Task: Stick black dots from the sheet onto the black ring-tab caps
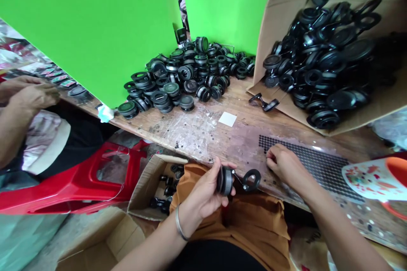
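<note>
My left hand [208,188] is wrapped round the thick, ribbed round base of a black folding phone mount [226,181], held over my lap by the table edge. A hinged arm sticks out from the base to a flat black ring [252,180] on the right. My right hand [282,163] rests at the left end of a sheet of small black round stickers [318,167]. Its thumb and fingers are pinched together; whatever may be between them is hidden. A small pale square card [227,119] lies on the wooden table [193,131] beyond my hands.
Many similar mounts are heaped in a pile [184,76] and in a tipped cardboard box [280,4]. One loose mount [263,102] lies before it. A patterned mug [365,178] stands right. Green panels [95,29] rise behind. Another person's hands [32,93] are left, above a red stool [89,182].
</note>
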Motion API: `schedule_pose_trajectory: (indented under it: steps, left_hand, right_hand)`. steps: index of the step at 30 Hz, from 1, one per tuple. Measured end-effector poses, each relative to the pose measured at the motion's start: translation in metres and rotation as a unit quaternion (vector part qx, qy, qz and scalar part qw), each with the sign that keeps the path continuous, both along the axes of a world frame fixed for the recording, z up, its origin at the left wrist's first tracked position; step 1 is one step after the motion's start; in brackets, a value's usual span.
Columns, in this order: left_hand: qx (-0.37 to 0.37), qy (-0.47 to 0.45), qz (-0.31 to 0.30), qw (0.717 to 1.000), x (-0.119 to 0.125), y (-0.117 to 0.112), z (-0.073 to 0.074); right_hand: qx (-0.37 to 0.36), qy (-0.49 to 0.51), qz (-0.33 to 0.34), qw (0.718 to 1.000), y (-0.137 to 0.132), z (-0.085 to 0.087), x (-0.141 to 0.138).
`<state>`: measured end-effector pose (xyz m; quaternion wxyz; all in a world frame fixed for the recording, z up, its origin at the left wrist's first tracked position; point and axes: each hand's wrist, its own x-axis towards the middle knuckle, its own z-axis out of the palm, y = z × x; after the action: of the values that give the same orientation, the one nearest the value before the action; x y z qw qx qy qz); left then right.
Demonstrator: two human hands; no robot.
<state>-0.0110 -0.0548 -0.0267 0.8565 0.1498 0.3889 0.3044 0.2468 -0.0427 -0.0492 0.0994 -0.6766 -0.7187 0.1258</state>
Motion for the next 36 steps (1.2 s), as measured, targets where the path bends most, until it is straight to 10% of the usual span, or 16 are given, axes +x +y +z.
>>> schedule_pose_trajectory:
  steps: [6, 14, 36]
  left_hand:
    - [-0.086, 0.007, 0.035, 0.996, -0.002, 0.003, 0.010]
    - [-0.049, 0.026, 0.053, 0.997, 0.000, -0.003, -0.005]
    - [-0.089, 0.017, 0.063, 0.994, 0.002, -0.007, -0.010]
  right_hand:
    - [0.039, -0.010, -0.039, 0.998, -0.004, 0.003, -0.009]
    - [0.103, 0.277, 0.067, 0.953, -0.031, 0.044, -0.084]
    - [0.169, 0.137, 0.239, 0.946, -0.048, 0.040, -0.093]
